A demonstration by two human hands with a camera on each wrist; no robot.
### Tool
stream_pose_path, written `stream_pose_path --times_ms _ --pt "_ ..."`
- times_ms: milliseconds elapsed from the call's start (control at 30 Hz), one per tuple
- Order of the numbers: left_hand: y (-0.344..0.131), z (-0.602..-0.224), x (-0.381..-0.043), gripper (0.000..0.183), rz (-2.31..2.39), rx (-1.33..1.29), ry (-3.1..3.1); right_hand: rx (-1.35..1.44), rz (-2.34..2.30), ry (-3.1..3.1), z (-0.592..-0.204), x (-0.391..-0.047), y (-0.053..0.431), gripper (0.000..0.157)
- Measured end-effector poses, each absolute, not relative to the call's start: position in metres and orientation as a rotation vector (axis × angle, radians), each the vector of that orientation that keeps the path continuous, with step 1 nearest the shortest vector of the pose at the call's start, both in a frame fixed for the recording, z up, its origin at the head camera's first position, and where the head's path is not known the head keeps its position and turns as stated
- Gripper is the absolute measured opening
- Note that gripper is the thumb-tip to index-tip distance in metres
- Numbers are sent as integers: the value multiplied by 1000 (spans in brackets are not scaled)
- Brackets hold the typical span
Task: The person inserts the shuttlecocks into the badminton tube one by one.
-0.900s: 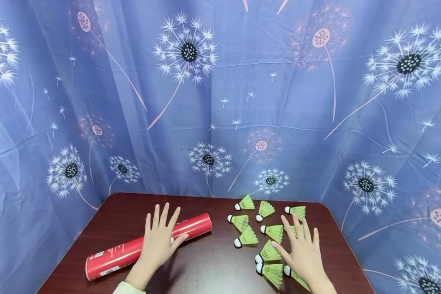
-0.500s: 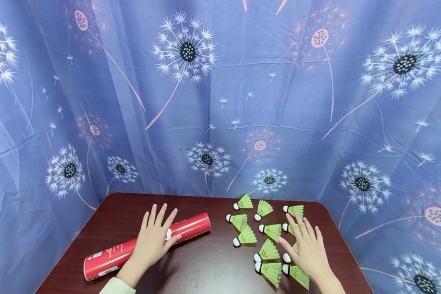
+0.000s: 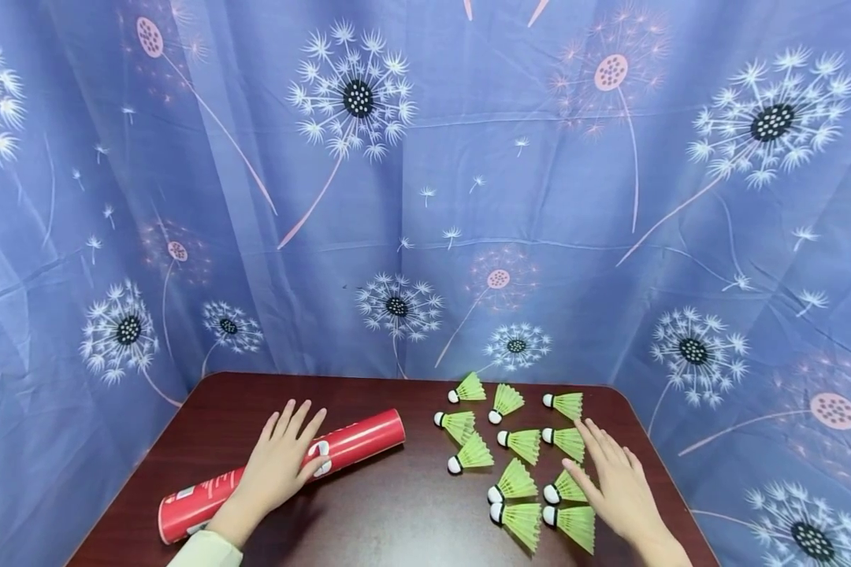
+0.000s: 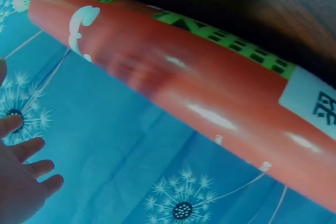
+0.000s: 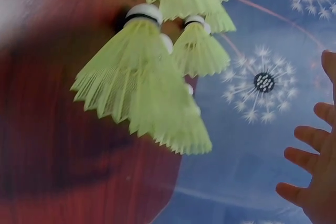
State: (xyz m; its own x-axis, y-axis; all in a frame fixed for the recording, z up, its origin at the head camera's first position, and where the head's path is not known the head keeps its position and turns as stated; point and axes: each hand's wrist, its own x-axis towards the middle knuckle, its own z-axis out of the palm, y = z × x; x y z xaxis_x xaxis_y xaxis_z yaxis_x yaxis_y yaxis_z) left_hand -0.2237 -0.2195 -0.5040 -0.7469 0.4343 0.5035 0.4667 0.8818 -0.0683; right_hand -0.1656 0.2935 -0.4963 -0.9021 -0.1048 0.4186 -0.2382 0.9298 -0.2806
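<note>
Where the bottom of the frame cuts in, only the end of a pale sleeve shows at lower left; the right forearm runs out at lower right. Left hand: fingers straight, nothing held, lying across and hiding the middle of a red tube. Contact cannot be told. Right hand: fingers extended, likewise holding nothing; its thumb covers part of one shuttlecock's skirt.

Tube glossy, aslant on the dark brown surface from lower left towards lower centre, white emblem partly behind the thumb. Left wrist view, blurred: green-and-black band, white label cropped at the right edge. Eleven shuttlecocks visible, lower right of centre, on their sides, a few overlapping: yellow-green skirts, white heads, black rings. Right wrist view: uppermost skirts cropped, those behind merging. Farthest, across the upper frame, blue dandelion-print curtain, top cut off.
</note>
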Motion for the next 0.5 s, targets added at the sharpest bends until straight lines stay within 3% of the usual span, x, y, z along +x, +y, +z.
stream_pose_path --times_ms 500 --pt "-234 -524 -237 74 -76 -777 -2556 250 566 -2773 -516 -165 323 58"
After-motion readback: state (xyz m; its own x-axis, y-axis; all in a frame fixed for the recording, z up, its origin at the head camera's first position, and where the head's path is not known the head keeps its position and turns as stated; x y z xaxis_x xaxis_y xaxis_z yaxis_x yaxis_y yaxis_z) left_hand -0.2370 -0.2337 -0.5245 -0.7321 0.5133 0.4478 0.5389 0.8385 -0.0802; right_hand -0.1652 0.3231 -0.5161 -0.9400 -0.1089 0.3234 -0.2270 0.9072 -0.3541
